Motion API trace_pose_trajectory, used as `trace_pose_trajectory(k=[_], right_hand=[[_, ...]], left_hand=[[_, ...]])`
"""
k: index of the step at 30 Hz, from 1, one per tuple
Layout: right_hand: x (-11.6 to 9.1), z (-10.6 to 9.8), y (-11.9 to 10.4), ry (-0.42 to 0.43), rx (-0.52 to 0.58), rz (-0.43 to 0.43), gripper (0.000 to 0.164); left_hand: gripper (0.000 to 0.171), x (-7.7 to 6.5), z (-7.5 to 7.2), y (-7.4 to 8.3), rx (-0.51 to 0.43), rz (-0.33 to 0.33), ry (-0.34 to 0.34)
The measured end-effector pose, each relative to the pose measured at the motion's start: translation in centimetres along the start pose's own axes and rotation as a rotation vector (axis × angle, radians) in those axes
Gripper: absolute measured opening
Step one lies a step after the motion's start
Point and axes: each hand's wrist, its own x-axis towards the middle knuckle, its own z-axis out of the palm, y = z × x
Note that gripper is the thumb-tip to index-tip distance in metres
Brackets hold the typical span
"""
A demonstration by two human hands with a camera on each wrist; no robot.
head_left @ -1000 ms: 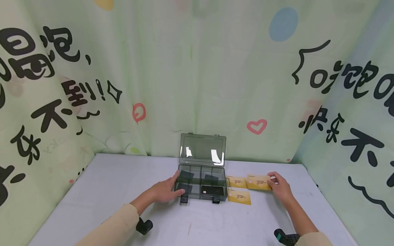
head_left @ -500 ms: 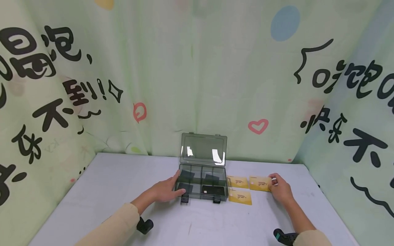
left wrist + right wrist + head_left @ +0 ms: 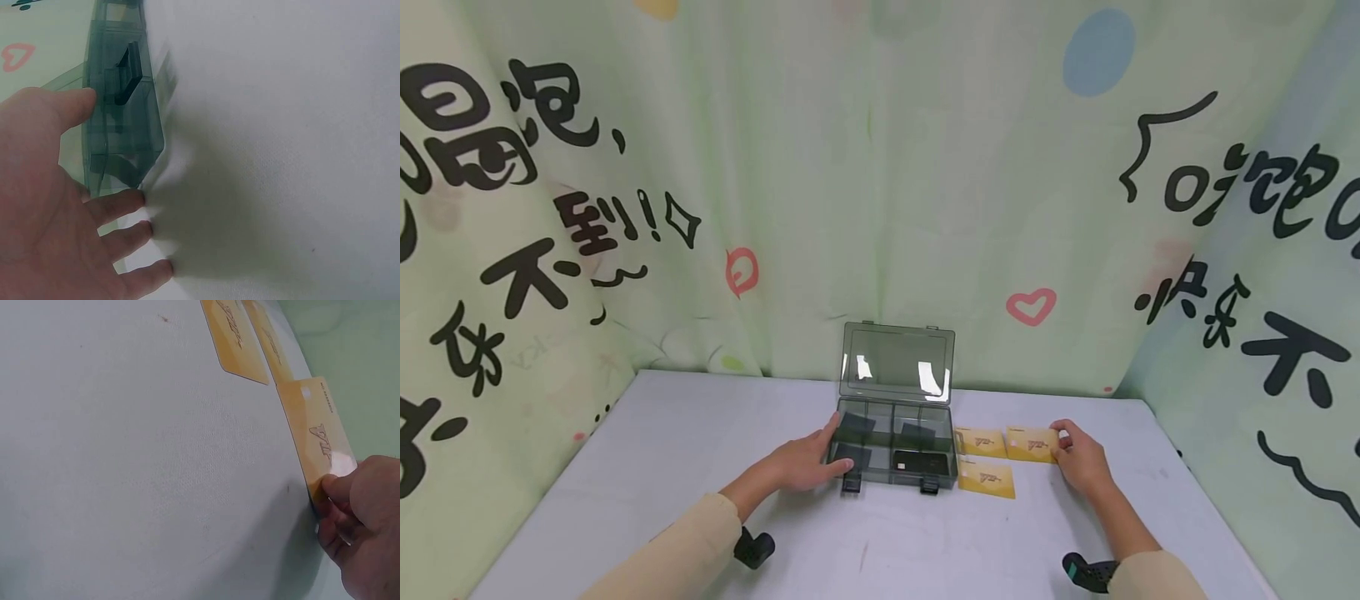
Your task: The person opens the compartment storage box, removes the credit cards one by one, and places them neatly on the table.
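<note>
A dark translucent divided box (image 3: 901, 482) stands on the table with its lid (image 3: 898, 362) raised. A black card (image 3: 920, 463) lies in its front right compartment. My left hand (image 3: 805, 462) rests against the box's left side, the thumb by the front corner; in the left wrist view its fingers are spread and fairly straight. Between thumb and fingers my right hand (image 3: 1082, 457) pinches the right end of a yellow card (image 3: 1030, 444), tilted slightly off the table in the right wrist view. Two more yellow cards lie beside the box, one behind (image 3: 981, 442) and one in front (image 3: 987, 479).
The white table (image 3: 880, 542) reaches back to a pale green curtain (image 3: 880, 167) with black lettering. Dark pieces show in other compartments of the box. Two black latches hang at its front edge, one on the left (image 3: 851, 483).
The right hand has brought the yellow card down and slightly right, into line with the back card, and still pinches it. The left hand has stayed at the box.
</note>
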Motion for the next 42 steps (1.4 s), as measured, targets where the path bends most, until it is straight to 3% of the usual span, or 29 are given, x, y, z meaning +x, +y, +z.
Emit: trace_pose_trajectory(k=[16,26,42], right_hand=[[0.2,0.7,0.5,0.011,-0.102,-0.013,0.041],[-0.3,0.9,1.0,0.093,-0.003,-0.039,0.037],[-2.3,1.0,-2.1,0.036,0.147,-0.008,0.042]], left_hand=[[0.085,0.0,0.0,0.0,0.007,0.0,-0.006],[0.084,-0.1,-0.1,0.2,0.005,-0.002,-0.004],[0.084,-0.3,-0.3,0.4,0.014,-0.003,0.001]])
